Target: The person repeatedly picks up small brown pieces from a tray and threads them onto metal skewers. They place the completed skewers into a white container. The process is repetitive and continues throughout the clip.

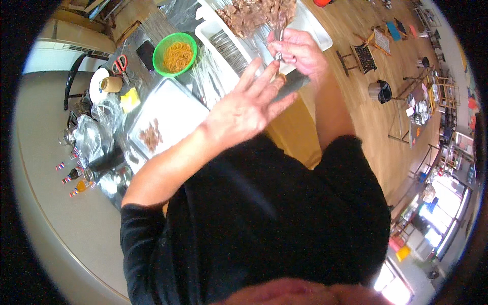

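My right hand (304,55) is closed around the lower ends of a bundle of thin metal skewers (278,47), gripping them between thumb and fingers. Pieces of brown meat (254,16) crowd the far part of the skewers, over a white tray (316,31). My left hand (246,109) reaches across from the left with its fingers stretched and spread. Its fingertips are at the near ends of the bundle. A small yellowish band (281,77) shows by one of these fingers; how it sits there is too small to tell.
Left of the hands lie a white tray (178,109) with a few meat pieces, a green bowl (192,60) of rubber bands, and a white container (223,48) of metal skewers. Red-handled scissors (120,65), plastic bags (94,133) and a tan cup (112,84) stand further left.
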`<state>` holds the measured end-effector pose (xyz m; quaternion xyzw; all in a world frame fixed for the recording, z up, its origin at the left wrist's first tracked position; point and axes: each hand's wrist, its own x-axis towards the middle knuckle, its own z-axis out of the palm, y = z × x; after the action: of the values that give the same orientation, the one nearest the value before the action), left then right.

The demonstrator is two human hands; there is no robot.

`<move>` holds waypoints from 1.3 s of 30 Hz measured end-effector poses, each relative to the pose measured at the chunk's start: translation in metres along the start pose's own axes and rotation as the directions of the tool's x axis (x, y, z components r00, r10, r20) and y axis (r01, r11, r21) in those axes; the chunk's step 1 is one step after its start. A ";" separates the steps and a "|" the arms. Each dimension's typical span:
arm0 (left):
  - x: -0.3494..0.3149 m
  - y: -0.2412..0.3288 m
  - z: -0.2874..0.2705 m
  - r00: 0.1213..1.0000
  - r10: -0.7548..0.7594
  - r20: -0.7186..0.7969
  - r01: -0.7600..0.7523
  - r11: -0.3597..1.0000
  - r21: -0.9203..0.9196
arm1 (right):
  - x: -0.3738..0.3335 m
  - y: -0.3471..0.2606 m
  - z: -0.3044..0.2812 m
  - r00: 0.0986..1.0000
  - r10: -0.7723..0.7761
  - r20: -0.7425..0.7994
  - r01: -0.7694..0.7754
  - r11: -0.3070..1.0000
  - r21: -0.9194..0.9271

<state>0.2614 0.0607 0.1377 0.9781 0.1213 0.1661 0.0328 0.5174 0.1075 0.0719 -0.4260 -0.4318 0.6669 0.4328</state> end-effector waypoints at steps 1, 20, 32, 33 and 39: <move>-0.011 -0.003 0.000 0.998 -0.047 -0.035 0.045 0.997 -0.063 | 0.009 -0.001 -0.010 0.999 -0.001 -0.036 -0.001 0.998 -0.070; -0.411 0.030 0.107 -0.187 -0.956 0.226 0.927 -0.096 0.362 | 0.037 0.142 -0.079 0.909 -0.316 -0.273 -0.203 0.236 -0.950; -0.528 -0.012 0.197 0.039 -0.924 0.380 0.971 -0.055 -0.234 | -0.216 0.201 0.089 0.679 0.048 -0.733 -0.634 0.540 -0.553; -0.526 -0.013 0.186 0.032 -0.884 0.466 0.898 -0.179 -0.401 | -0.236 0.217 0.088 0.650 0.132 -0.748 -0.676 0.550 -0.491; -0.488 -0.009 0.138 -0.118 -0.765 0.633 0.179 -0.644 -0.744 | -0.269 0.271 0.086 0.606 0.371 -0.704 -0.769 0.498 -0.400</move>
<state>-0.1411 -0.0548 -0.1482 0.1818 0.6413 0.3523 0.6570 0.4497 -0.2333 -0.1095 -0.8399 -0.3273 0.4238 0.0887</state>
